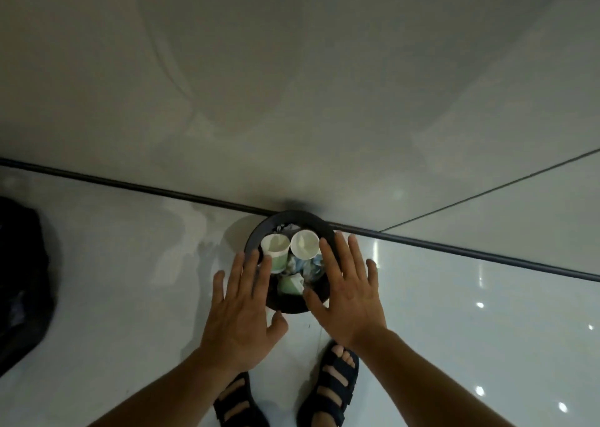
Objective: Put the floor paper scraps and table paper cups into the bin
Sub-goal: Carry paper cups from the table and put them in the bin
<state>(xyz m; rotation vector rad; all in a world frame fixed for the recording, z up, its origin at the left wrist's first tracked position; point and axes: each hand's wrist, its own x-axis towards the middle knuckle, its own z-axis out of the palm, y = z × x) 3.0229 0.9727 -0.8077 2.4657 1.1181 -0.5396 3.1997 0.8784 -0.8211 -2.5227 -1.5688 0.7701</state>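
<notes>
In the head view, looking straight down, a round black bin (293, 215) stands on the glossy floor (454, 313). It sits against the dark strip (130, 184) at the foot of the wall (292, 85).

Just beyond the left hand's fingertips, a green-and-white cup (276, 251) stands mouth up inside the bin. Just left of the right index finger, a white cup (304, 244) also stands mouth up; the two rims are close together, perhaps touching. Between the fingers of both hands, a third cup (290, 285) lies tipped over deeper in the bin. Crumpled paper scraps (310, 266) are packed in beside the right hand's fingers.

The left hand (243, 309) and right hand (349, 292) hover palm down over the near half of the bin. Their fingers are straight and spread, grasping nothing.

The fingers cover the near rim on both sides, so I cannot tell whether they touch it. The bin's outer wall is out of sight from above, and what lies under the cups is too dark to make out.

Well to the left of the left little finger, a black bag (22, 280) is cut off by the frame edge. Below the wrists, two dark sandals (331, 391) are partly hidden by the forearms and cropped at the bottom.
</notes>
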